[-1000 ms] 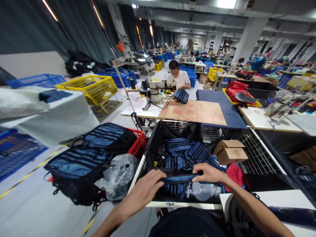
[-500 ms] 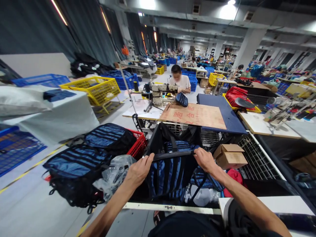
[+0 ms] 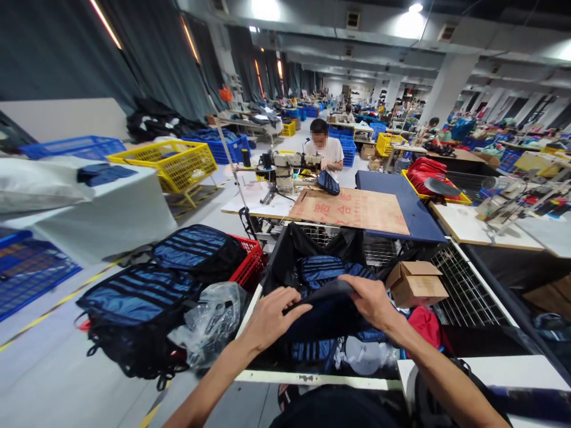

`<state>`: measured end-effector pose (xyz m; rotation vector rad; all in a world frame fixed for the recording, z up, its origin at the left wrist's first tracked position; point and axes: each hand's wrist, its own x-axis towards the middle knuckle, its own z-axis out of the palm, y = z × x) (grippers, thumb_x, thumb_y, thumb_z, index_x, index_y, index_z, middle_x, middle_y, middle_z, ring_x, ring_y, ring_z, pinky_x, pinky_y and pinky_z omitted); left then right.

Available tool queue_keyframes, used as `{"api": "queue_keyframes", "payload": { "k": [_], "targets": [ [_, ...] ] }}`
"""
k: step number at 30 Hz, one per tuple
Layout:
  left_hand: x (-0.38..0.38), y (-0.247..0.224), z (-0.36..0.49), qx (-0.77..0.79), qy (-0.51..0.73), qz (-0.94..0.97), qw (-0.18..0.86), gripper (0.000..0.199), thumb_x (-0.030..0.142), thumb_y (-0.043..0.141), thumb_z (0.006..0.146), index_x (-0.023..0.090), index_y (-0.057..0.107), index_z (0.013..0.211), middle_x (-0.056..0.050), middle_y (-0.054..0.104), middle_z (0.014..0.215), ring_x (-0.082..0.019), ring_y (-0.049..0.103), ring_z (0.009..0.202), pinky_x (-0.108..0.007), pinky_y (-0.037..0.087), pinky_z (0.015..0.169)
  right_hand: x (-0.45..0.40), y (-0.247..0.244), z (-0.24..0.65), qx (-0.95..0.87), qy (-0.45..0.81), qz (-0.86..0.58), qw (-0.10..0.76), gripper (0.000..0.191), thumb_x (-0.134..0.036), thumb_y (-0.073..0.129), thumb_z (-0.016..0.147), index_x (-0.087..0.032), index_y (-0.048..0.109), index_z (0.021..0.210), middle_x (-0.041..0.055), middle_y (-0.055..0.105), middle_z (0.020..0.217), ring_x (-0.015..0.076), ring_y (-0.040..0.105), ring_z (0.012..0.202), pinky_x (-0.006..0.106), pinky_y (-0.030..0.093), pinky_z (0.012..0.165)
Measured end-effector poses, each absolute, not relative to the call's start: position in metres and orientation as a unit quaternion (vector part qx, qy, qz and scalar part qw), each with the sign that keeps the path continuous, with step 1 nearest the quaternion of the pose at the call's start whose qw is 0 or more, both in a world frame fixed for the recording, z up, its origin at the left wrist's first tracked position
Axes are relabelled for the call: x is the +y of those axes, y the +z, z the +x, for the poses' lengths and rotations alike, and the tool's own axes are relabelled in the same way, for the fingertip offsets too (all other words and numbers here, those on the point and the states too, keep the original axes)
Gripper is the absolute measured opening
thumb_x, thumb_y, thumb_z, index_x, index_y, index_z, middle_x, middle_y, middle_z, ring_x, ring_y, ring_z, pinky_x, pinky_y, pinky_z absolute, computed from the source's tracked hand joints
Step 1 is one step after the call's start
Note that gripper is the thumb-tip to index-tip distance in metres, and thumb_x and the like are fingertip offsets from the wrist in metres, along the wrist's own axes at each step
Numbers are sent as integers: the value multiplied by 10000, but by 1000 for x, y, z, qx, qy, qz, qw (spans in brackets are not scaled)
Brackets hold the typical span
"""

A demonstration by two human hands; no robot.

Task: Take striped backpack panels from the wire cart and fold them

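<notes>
A dark, nearly black fabric piece [image 3: 328, 312] hangs between my hands over the white-edged bin [image 3: 312, 377]. My right hand [image 3: 372, 300] grips its upper right edge. At its left end is my left hand [image 3: 276, 318], thumb stretched over the edge and fingers curled behind; the fingers look parted, and whether they grip the cloth is unclear. Blue-and-black striped bags [image 3: 319, 267] lie in the bin beyond the piece, and more striped fabric shows below it.
Striped backpacks [image 3: 143, 294] and clear plastic [image 3: 214, 318] lie left of the bin on a red crate [image 3: 250, 261]. A cardboard box [image 3: 419, 282] sits at right. Ahead, a person [image 3: 325, 148] works at a sewing machine [image 3: 288, 166].
The held piece has turned; its striped face no longer shows and a dark face does. My left hand has shifted right and loosened around the edge; my right hand has moved slightly.
</notes>
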<state>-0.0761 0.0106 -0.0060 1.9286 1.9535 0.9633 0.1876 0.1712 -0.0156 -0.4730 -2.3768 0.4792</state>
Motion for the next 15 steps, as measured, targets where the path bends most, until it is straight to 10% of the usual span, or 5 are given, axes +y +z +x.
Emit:
{"api": "queue_keyframes", "payload": {
  "k": [9, 12, 15],
  "targets": [
    [-65, -6, -97, 561, 321, 490, 585, 479, 684, 741, 900, 240, 642, 1050, -12, 681, 1040, -245, 644, 993, -337, 513, 871, 275, -20, 259, -743, 302, -396, 448, 500, -591, 608, 1024, -173, 782, 1236, 106, 821, 1182, 278, 740, 1075, 435, 587, 1021],
    [-57, -14, -107, 605, 365, 483, 518, 426, 648, 718, 924, 249, 642, 1055, -11, 677, 997, -237, 650, 943, -330, 525, 830, 276, -28, 262, -729, 325, -411, 440, 555, -631, 607, 1002, -153, 779, 1223, 112, 817, 1138, 276, 724, 1030, 428, 582, 987],
    [-34, -22, -140, 739, 407, 485, 229, 342, 588, 632, 979, 248, 629, 954, -25, 635, 893, -239, 622, 873, -328, 511, 805, 255, -30, 252, -748, 318, -412, 411, 537, -627, 623, 1005, -166, 783, 1227, 105, 809, 1148, 278, 721, 1049, 419, 573, 993]
  ]
}}
